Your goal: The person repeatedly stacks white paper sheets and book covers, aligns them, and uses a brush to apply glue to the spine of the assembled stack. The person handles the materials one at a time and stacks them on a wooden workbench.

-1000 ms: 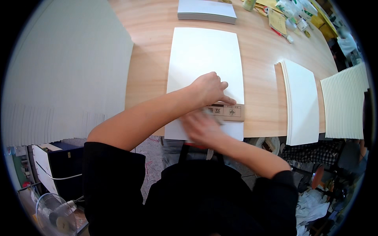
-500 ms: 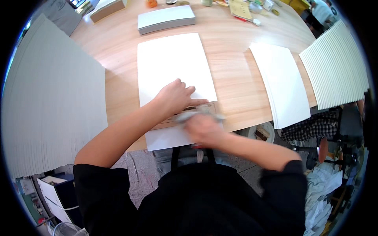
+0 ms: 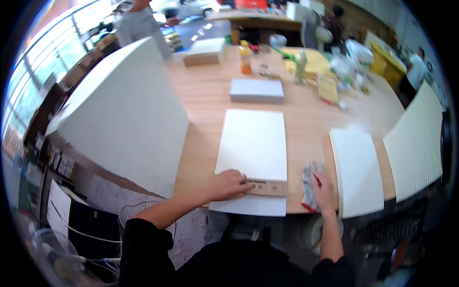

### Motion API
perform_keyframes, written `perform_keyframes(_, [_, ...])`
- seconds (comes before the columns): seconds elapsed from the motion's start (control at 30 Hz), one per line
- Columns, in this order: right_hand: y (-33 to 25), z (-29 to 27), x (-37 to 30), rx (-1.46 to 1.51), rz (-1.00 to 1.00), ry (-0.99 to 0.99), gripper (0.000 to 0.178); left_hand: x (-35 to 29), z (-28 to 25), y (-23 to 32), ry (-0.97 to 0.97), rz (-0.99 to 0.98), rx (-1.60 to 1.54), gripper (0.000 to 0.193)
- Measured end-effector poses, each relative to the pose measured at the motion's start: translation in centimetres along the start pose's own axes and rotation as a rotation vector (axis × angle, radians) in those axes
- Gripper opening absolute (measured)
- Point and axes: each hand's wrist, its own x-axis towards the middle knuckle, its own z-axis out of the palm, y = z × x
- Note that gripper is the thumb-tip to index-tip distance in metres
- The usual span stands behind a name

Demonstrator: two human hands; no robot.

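A sheet of white paper (image 3: 253,143) lies in front of me with a brown printed strip (image 3: 267,187) across its near end. Below the strip, a white flap (image 3: 258,205) reaches the table's near edge. My left hand (image 3: 229,185) rests on the left part of the strip, fingers laid toward the right. To the right of the paper, a grey work glove (image 3: 308,187) with a red cuff lies on the table. My right hand (image 3: 323,191) has curled fingers at the glove's right side, pinching it; the fingertips are partly hidden.
Tall white paper stacks stand at the left (image 3: 129,119) and far right (image 3: 418,143). A low white pile (image 3: 357,172) overhangs the near edge. Beyond are a grey-sided stack (image 3: 256,92), an orange bottle (image 3: 245,60) and plastic bags (image 3: 358,52). Other people stand farther off.
My right hand has moved off the strip to the right with the grey glove, now on the table. My left hand stays on the strip. The view has tilted up.
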Motion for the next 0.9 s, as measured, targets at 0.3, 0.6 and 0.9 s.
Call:
perform_keyframes(0.3, [-5.3,4.6,8.8,1.047,0.898,-0.665,0.037,5.7,-12.9,-2.3,0.264,-0.115,0.639,0.011])
perform_keyframes(0.6, [-25.1,11.8,13.8,1.799,0.223,-0.637,0.031,-8.4,-32.0,7.1,0.619,-0.210,1.095,0.017])
perform_keyframes(0.9, [-52.4,18.9,17.8,1.363,-0.129,-0.841,0.015,-38.3,-36.7,-0.2,0.896,-1.015,0.359,0.047])
